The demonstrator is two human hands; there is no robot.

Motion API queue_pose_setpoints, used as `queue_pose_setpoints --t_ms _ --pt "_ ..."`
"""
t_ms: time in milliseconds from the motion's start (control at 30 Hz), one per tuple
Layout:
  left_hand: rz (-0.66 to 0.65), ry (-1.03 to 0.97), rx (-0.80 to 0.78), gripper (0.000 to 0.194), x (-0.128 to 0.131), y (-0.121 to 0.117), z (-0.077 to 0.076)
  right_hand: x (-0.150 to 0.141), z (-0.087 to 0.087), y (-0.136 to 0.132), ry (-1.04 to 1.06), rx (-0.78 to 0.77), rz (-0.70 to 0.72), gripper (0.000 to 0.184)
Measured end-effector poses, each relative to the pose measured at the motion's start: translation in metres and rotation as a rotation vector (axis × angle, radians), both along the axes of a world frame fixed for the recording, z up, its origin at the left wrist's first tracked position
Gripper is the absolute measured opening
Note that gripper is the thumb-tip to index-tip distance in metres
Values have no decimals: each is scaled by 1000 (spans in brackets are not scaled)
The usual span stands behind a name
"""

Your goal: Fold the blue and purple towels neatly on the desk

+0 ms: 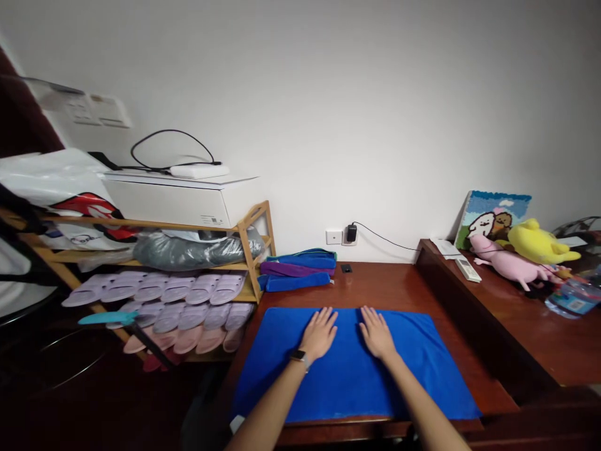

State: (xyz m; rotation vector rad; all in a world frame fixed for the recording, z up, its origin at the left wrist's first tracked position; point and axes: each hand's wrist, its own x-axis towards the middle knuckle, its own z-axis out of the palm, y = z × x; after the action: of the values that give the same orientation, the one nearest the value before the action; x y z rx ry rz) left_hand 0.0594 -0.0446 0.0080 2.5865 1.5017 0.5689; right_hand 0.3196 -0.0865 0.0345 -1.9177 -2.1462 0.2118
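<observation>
A blue cloth (350, 388) lies spread over the wooden desk (375, 282), mostly flat, with some wrinkles on its right side. My left hand (320, 332) rests palm down on the cloth's far half, fingers stretched out; a watch (299, 356) is on that wrist. To its right, my right hand (377, 332) also lies flat on the cloth, fingers extended toward the wall. Neither hand grips anything. Beyond the cloth's far left corner sit folded cloths, a blue one (298, 282) in front of a purple one (291, 269) and another blue one (310, 257).
Left of the desk stands a wooden rack (253, 263) with several slippers (178, 289) and a white box (178, 197) on top. A charger (351, 233) is plugged in at the wall. On the raised right surface are plush toys (539, 241), a remote (468, 270) and a bottle (571, 299).
</observation>
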Motion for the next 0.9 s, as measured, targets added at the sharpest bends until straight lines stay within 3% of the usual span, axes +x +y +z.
queue_pose_setpoints --t_ms 100,167,233,433,500,600,700,767,900 --pt "-33 8 -53 58 53 3 -5 -38 1 13 47 -85 71 66" --pt "21 19 -86 59 54 9 -8 -32 -4 17 40 -114 54 65" --pt "105 28 -97 61 25 17 -10 1 -12 15 10 -117 -9 66" --pt "376 74 -91 70 -125 35 -16 157 -34 -8 -36 -121 -410 71" --pt "392 101 -93 73 -155 36 -16 185 -38 -14 -23 -102 -452 72" --pt "404 126 -109 75 -169 36 -14 194 -36 -16 -26 -121 -483 73" --pt "423 136 -110 73 -156 35 -6 178 -22 -10 -52 -151 -523 72" --pt "391 130 -86 70 -131 31 -1 153 -10 -4 -73 -73 -478 71" --pt "147 53 10 61 -34 19 0 56 6 10 -51 77 -126 66"
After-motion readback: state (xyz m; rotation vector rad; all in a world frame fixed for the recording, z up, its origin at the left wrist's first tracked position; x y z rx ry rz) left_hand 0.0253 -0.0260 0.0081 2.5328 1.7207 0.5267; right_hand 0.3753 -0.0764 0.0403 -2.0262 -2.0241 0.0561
